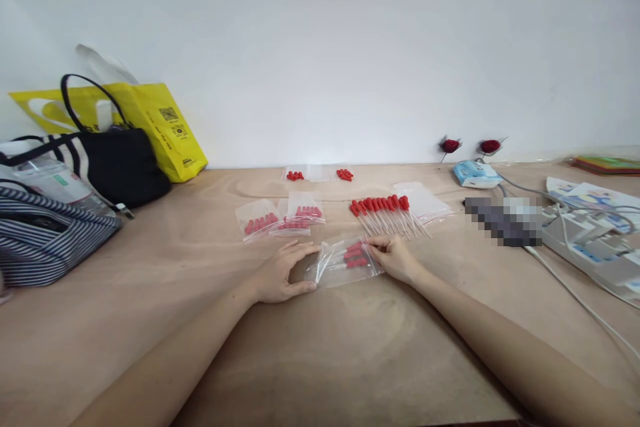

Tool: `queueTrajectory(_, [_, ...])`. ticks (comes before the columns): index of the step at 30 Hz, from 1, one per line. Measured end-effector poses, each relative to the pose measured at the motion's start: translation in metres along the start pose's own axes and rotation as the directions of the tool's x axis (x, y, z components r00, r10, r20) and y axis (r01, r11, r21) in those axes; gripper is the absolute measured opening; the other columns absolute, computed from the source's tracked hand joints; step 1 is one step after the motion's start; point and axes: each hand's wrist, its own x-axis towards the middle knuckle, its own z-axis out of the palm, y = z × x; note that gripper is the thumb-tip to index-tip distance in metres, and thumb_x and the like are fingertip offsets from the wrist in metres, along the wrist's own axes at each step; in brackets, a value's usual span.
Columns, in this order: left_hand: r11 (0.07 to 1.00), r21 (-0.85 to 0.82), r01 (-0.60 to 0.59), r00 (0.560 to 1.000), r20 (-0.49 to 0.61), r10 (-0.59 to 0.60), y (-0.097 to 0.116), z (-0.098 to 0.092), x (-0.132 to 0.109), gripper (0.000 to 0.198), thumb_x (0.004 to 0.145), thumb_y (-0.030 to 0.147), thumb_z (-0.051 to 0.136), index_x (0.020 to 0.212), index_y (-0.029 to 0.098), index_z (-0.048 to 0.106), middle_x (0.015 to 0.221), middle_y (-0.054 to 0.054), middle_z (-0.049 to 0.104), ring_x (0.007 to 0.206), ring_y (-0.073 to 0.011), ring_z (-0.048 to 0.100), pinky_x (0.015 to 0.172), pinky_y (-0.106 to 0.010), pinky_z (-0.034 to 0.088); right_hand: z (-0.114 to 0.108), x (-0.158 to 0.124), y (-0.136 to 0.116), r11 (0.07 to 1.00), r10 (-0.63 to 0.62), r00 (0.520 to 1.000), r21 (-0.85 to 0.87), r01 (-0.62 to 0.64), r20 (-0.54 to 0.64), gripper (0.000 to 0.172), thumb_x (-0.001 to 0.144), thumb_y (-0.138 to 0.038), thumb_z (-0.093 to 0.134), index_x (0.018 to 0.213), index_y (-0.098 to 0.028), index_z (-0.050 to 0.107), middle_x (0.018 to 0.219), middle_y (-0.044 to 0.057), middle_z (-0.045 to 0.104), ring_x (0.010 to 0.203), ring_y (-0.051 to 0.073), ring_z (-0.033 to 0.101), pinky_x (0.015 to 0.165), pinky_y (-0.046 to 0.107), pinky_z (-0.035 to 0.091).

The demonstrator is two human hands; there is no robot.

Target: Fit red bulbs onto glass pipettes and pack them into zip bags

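On the table, a clear zip bag [331, 269] lies between my two hands, with several red-headed pieces [356, 263] showing at its right side. My left hand [283, 273] rests at the bag's left edge, thumb and fingers spread and touching the plastic. At the opposite edge, my right hand [395, 257] pinches the bag between thumb and fingers. Just beyond lies a row of red-headed pale sticks [383, 213], side by side. Filled zip bags [257, 221] with red heads inside lie farther left, partly overlapping. Two small red groups, one [295, 175] left and one [345, 175] right, lie by the wall.
Flat clear bags [425, 201] lie behind the sticks. At left stand a yellow bag [175, 127], a black handbag [130, 167] and a striped bag [55, 240]. To the right are a blue tissue pack [475, 175], a blurred-out object [500, 220], power strips [590, 253] and cables.
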Motion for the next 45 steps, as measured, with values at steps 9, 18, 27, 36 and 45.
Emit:
queueTrajectory(9, [1.000,-0.001,-0.003,1.000,-0.019,0.003,-0.002,0.002,0.000,0.062,0.075,0.047,0.054,0.129,0.022,0.035,0.135,-0.006,0.039,0.126,-0.0269,0.029,0.103,-0.045,0.027,0.000,0.004,0.010,0.998,0.034,0.996,-0.044,-0.038,-0.077,0.026,0.064,-0.041,0.064,0.073,-0.017,0.065,0.070,0.005,0.068,0.064,0.018,0.063,0.061,0.031,0.051])
queueTrajectory(18, [1.000,-0.006,0.007,1.000,-0.004,-0.007,-0.002,0.000,0.000,0.063,0.076,0.046,0.053,0.130,0.020,0.033,0.136,-0.007,0.036,0.127,-0.0249,0.030,0.104,-0.043,0.027,-0.002,-0.007,-0.016,0.979,-0.015,0.947,0.197,-0.052,0.322,0.036,0.065,-0.045,0.064,0.087,-0.017,0.065,0.080,0.004,0.067,0.072,0.016,0.062,0.073,0.034,0.049])
queueTrajectory(27, [1.000,-0.019,-0.016,1.000,-0.017,0.016,-0.004,0.000,-0.001,0.061,0.076,0.047,0.053,0.129,0.023,0.035,0.136,-0.007,0.037,0.126,-0.0253,0.031,0.103,-0.043,0.028,-0.012,-0.001,0.000,0.968,-0.004,0.999,-0.249,0.015,0.043,0.027,0.063,-0.040,0.065,0.074,-0.016,0.065,0.049,-0.004,0.051,0.044,0.008,0.043,0.042,0.020,0.033])
queueTrajectory(36, [0.999,-0.007,-0.038,0.999,-0.015,0.038,-0.003,-0.001,0.000,0.057,0.076,0.046,0.053,0.125,0.021,0.040,0.134,-0.008,0.039,0.125,-0.0254,0.032,0.103,-0.043,0.028,-0.024,0.053,-0.020,0.728,-0.110,0.961,-0.679,-0.096,-0.255,0.013,0.071,-0.026,0.054,0.080,-0.017,0.057,0.085,0.005,0.063,0.081,0.017,0.057,0.072,0.026,0.041])
queueTrajectory(45, [0.999,0.005,-0.041,0.999,-0.011,0.042,-0.007,0.002,0.000,0.057,0.074,0.047,0.055,0.124,0.022,0.042,0.135,-0.008,0.038,0.124,-0.0263,0.034,0.101,-0.044,0.030,0.008,0.090,-0.020,0.656,0.057,0.931,-0.689,-0.307,-0.361,0.023,0.068,-0.017,0.056,0.091,-0.014,0.056,0.089,0.016,0.062,0.085,0.026,0.059,0.066,0.032,0.044])
